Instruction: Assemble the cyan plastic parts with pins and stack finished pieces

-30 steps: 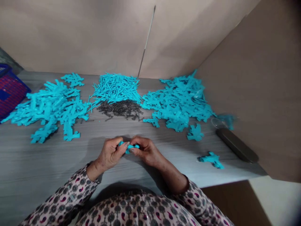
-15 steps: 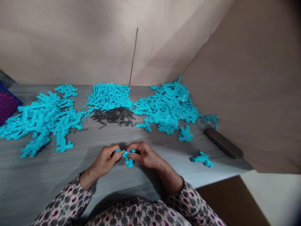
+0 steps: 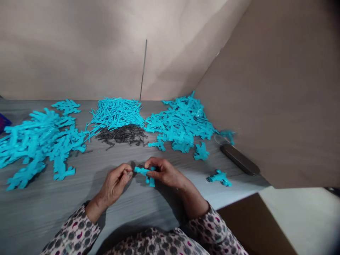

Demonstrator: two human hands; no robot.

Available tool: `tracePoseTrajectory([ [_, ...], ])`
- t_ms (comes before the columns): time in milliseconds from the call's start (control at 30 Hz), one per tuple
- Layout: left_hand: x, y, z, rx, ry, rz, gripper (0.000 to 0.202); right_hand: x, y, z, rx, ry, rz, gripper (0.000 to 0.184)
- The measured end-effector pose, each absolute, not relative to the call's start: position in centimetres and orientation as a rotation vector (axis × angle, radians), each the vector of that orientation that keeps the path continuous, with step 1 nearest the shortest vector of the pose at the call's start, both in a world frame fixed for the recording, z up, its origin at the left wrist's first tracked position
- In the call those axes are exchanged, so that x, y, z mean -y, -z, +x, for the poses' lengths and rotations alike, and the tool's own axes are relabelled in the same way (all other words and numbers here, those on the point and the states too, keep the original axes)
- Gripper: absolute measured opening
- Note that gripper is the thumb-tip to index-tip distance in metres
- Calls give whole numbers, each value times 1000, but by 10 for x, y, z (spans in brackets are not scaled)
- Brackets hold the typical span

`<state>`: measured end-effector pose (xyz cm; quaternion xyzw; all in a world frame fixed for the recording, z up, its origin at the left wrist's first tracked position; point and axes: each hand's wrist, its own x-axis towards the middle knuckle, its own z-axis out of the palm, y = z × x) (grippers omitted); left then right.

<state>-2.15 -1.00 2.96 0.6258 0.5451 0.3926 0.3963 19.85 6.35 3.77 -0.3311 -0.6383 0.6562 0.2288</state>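
My right hand (image 3: 166,173) pinches a turquoise plastic toy piece (image 3: 142,171), shaped somewhat like a small pistol, between thumb and fingers above the table. The piece's narrow end points left, and a short stub hangs down. Just left of that end is my left hand (image 3: 117,182), its thumb and fingertips pressed together. Whatever it pinches, if anything, is too small to make out. Beyond the hands lie a heap of small black pins (image 3: 123,134) and a heap of thin turquoise sticks (image 3: 117,112).
Similar turquoise pieces form a pile (image 3: 183,120) at the back right and another pile (image 3: 37,136) at the left. Single pieces (image 3: 220,177) lie on the right. A dark elongated object (image 3: 239,159) rests by the cardboard wall (image 3: 265,106). The grey table (image 3: 87,170) ends at lower right.
My left hand has come off the turquoise piece and moved slightly left. My right hand still holds it. The whole view has shifted a little.
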Motion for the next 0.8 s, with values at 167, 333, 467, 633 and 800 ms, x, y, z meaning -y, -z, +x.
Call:
tracePoseTrajectory([
  [167,3,-14,-30,-1536,-1125,1623,29,-66,-57,258,1993,-1554,-1133,35],
  [333,-4,2,-38,-1538,-1138,1626,26,-62,-86,349,2105,-1189,-1417,26],
  [467,-7,5,-41,-1544,-1158,1621,26,-67,-93,406,2069,-1115,-1621,28],
  [633,-8,5,-40,-1569,-1162,1620,27,-82,-80,413,2111,-1047,-1665,28],
  [800,-8,5,-39,-1568,-1164,1624,27,-94,-60,406,2362,-668,-1789,27],
])
